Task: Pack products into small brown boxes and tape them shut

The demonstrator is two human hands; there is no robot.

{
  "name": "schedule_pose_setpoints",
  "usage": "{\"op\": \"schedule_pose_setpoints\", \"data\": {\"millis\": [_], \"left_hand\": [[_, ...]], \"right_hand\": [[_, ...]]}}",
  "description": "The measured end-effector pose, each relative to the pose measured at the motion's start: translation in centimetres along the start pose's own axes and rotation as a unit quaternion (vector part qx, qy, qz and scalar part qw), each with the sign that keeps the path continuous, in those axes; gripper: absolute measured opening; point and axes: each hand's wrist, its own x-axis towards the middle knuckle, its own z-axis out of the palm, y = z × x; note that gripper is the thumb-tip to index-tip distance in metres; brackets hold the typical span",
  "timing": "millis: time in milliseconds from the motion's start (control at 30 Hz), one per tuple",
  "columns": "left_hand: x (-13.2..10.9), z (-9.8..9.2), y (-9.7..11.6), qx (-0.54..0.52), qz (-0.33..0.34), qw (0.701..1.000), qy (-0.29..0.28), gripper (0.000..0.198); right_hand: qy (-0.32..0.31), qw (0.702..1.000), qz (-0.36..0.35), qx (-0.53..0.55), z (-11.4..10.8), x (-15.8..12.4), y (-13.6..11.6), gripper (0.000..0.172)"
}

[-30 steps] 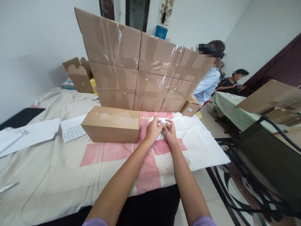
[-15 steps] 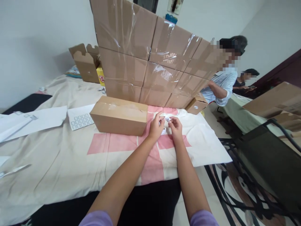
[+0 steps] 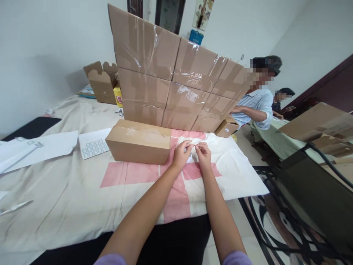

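My left hand [image 3: 181,154] and my right hand [image 3: 203,155] are close together above the pink-and-white sheet [image 3: 231,173] on the bed. Both have their fingers pinched on a small whitish item [image 3: 193,149] between them; I cannot make out what it is. A shut, taped cardboard box [image 3: 139,145] lies just left of my left hand. Behind the hands rises a wall of stacked taped cardboard boxes [image 3: 176,88].
White paper sheets [image 3: 46,145] and a sticker sheet [image 3: 93,147] lie to the left. An open box [image 3: 102,81] stands at the back left, a small box [image 3: 226,127] at the stack's right end. Two people sit at a green-covered table [image 3: 271,138] on the right. A dark chair [image 3: 314,184] stands near right.
Both hands stay pinched on the small item, their fingers shifting slightly. The view has tilted a little. The person at the right has reached an arm toward the small box.
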Motion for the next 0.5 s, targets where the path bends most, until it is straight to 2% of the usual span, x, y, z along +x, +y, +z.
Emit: {"op": "schedule_pose_setpoints", "data": {"millis": [100, 267, 367, 500], "left_hand": [[0.1, -0.1, -0.1, 0.004, -0.003, 1.0, 0.017, 0.018], [0.1, -0.1, -0.5, 0.013, -0.002, 0.999, 0.036, 0.018], [0.1, 0.0, -0.6, 0.019, 0.002, 0.999, 0.041, 0.018], [0.0, -0.1, -0.5, 0.03, 0.009, 0.999, 0.041, 0.018]], "right_hand": [[-0.035, 0.999, 0.016, -0.036, -0.3, 0.1, 0.5, 0.019], [-0.127, 0.984, 0.046, -0.119, -1.5, -0.3, 1.2, 0.037], [-0.15, 0.974, 0.064, -0.158, -2.6, -0.9, 1.1, 0.04], [-0.163, 0.97, 0.073, -0.163, -3.5, -1.5, 0.8, 0.027]]}}
